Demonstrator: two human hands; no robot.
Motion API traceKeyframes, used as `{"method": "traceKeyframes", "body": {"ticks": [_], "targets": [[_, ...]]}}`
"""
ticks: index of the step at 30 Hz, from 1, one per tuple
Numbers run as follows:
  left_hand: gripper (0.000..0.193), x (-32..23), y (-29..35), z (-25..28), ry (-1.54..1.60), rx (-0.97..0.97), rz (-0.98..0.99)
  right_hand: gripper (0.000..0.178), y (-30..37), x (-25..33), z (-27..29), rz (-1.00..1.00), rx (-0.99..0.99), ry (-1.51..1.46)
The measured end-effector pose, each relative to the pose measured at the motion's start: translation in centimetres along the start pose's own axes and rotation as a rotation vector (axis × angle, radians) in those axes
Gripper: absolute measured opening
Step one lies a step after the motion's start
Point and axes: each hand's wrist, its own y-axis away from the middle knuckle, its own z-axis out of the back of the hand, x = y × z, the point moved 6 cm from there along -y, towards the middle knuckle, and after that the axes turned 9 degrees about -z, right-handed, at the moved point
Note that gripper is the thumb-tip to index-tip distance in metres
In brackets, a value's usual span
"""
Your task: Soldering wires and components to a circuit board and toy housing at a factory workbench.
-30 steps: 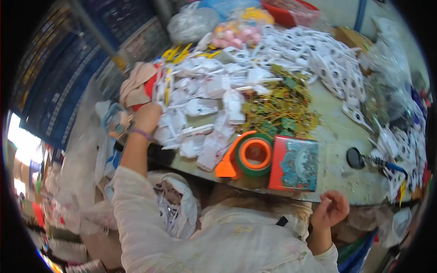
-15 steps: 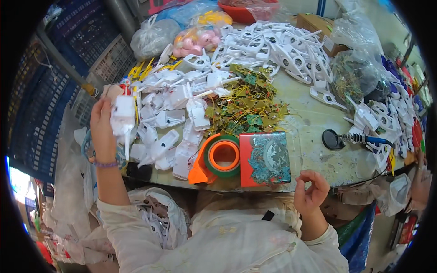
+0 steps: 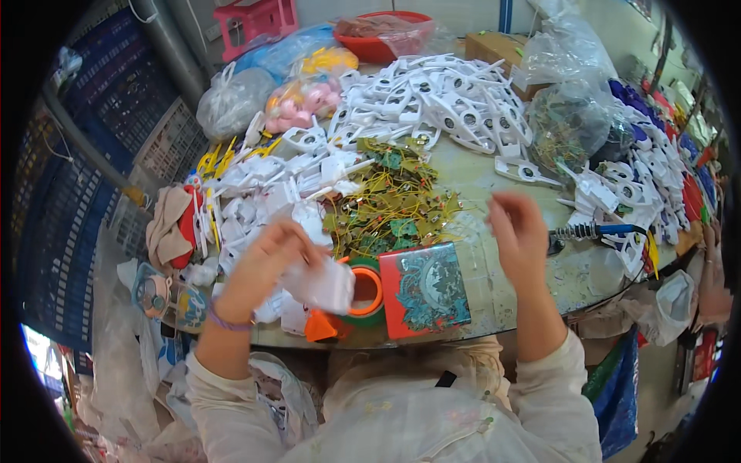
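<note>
Table edge (image 3: 478, 332) nearest, red patterned box (image 3: 424, 289) and orange tape roll (image 3: 364, 292) on it; left hand (image 3: 266, 258) grasps white plastic part (image 3: 320, 284) above them, right hand (image 3: 519, 231) loosely curled, empty, over bare tabletop before wire pile (image 3: 390, 204).

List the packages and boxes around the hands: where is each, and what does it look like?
Square tin: table's near edge, red with teal pattern.
Cardboard box: far side, plain brown.
Clear bag: far left, knotted, whitish contents.
Clear bag of pink pieces: beside it.
Left hand holds a white plastic piece.
</note>
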Motion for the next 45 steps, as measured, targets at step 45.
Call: {"method": "traceKeyframes", "body": {"ticks": [45], "targets": [[0.024, 11.8, -24.2, 6.3, -1.273, -0.156, 0.180, 0.018, -7.1, -1.4, -0.6, 0.741, 0.097, 1.135]]}}
